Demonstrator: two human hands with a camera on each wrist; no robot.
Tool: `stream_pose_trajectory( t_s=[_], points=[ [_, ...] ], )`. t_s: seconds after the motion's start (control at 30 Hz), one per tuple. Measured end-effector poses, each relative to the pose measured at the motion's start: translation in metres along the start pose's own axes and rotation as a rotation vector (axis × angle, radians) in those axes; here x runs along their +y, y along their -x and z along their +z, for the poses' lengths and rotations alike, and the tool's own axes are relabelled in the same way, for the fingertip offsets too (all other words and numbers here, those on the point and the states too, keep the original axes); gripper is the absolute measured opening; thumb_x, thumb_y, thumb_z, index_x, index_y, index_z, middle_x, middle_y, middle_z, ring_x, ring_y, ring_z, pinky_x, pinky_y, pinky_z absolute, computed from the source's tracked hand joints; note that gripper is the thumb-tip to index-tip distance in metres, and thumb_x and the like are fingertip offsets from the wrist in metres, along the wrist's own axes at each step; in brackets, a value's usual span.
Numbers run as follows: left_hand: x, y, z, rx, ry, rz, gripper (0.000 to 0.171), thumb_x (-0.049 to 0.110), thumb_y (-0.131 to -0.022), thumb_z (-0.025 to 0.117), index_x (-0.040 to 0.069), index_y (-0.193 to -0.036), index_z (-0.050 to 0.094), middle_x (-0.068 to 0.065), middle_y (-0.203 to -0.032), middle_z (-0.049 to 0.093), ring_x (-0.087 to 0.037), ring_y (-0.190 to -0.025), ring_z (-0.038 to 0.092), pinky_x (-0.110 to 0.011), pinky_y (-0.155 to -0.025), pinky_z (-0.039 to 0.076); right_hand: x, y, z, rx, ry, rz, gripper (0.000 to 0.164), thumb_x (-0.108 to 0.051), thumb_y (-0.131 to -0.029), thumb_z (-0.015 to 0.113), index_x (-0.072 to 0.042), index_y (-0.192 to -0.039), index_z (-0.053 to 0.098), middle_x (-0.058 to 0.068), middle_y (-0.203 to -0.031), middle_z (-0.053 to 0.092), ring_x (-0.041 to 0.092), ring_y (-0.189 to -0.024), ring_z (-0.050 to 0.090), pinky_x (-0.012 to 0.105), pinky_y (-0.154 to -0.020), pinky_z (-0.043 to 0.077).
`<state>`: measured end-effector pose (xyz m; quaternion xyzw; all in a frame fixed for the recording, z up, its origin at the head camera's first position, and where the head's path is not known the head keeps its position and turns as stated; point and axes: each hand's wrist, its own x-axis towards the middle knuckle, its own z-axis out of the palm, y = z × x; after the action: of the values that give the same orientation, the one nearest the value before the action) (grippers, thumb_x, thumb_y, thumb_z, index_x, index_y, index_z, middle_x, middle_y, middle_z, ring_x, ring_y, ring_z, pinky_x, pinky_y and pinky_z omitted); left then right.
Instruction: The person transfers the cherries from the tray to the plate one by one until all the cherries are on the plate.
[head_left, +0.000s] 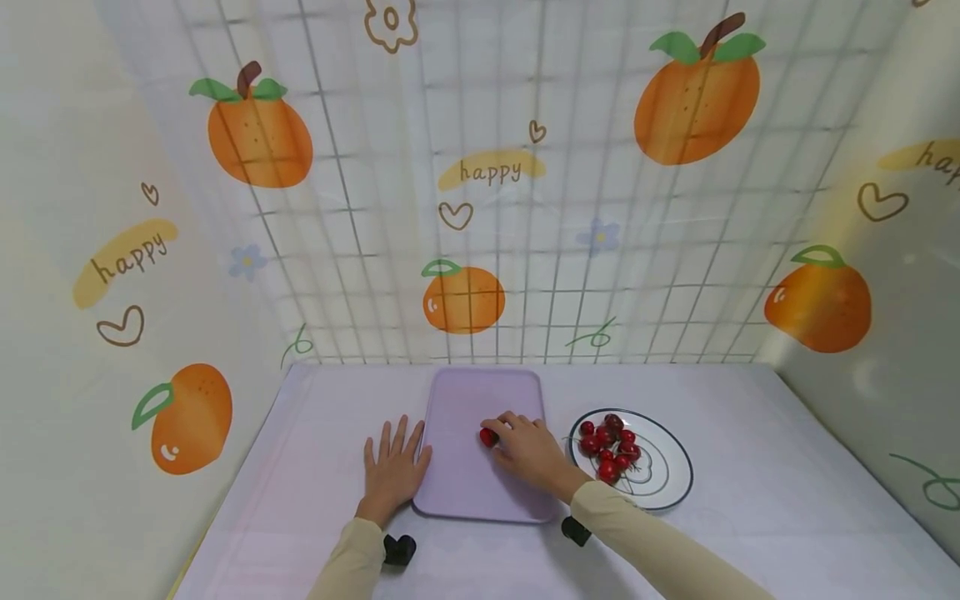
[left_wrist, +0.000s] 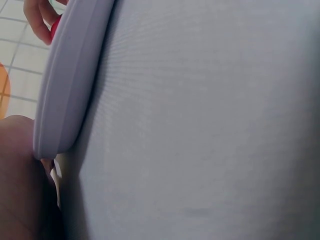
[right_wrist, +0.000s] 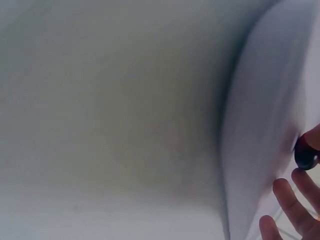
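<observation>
My right hand (head_left: 532, 454) pinches a dark red cherry (head_left: 488, 437) between thumb and fingers, low over the middle of a light purple tray (head_left: 465, 483). In the right wrist view the cherry (right_wrist: 305, 154) shows dark and shiny at the thumb, with the other fingers spread beside it. My left hand (head_left: 393, 471) lies palm down with straight, spread fingers at the tray's left edge. The left wrist view shows the tray's raised side (left_wrist: 70, 90) close up, with part of the left hand (left_wrist: 20, 170) against its near corner.
Right of the tray sits a white plate (head_left: 667, 467) with a dark rim, carrying a pile of red cherries (head_left: 606, 446), some with stems. A white cloth (head_left: 330, 442) covers the table. Behind hangs a curtain with printed oranges (head_left: 465, 300) over a wire grid.
</observation>
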<state>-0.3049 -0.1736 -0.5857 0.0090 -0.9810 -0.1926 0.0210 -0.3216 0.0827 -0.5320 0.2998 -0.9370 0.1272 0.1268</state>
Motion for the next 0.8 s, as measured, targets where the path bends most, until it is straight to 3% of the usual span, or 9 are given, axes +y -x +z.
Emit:
stream_pose_trajectory(
  t_s=[0.47,0.8],
  points=[
    [0.001,0.001,-0.003,0.027,0.011,0.021,0.060,0.050,-0.107,0.035,0.025,-0.161,0.035,-0.005,-0.174,0.021,-0.037,-0.163,0.009,-0.066,-0.128,0.001,0.005,0.000,0.000,-0.005,-0.012,0.024,0.034,-0.022,-0.093,0.076,-0.012,-0.124,0.066,0.007,-0.115,0.071,0.028,-0.105,0.066,0.050,-0.087,0.054],
    [-0.002,-0.002,0.003,0.011,0.002,0.010,0.061,0.055,-0.107,0.032,0.029,-0.162,0.032,-0.002,-0.175,0.017,-0.035,-0.164,0.005,-0.065,-0.128,0.000,0.014,0.011,-0.008,0.056,0.002,0.006,0.032,-0.017,-0.090,0.079,-0.009,-0.118,0.065,0.007,-0.117,0.076,0.026,-0.099,0.066,0.044,-0.082,0.052]
  ],
)
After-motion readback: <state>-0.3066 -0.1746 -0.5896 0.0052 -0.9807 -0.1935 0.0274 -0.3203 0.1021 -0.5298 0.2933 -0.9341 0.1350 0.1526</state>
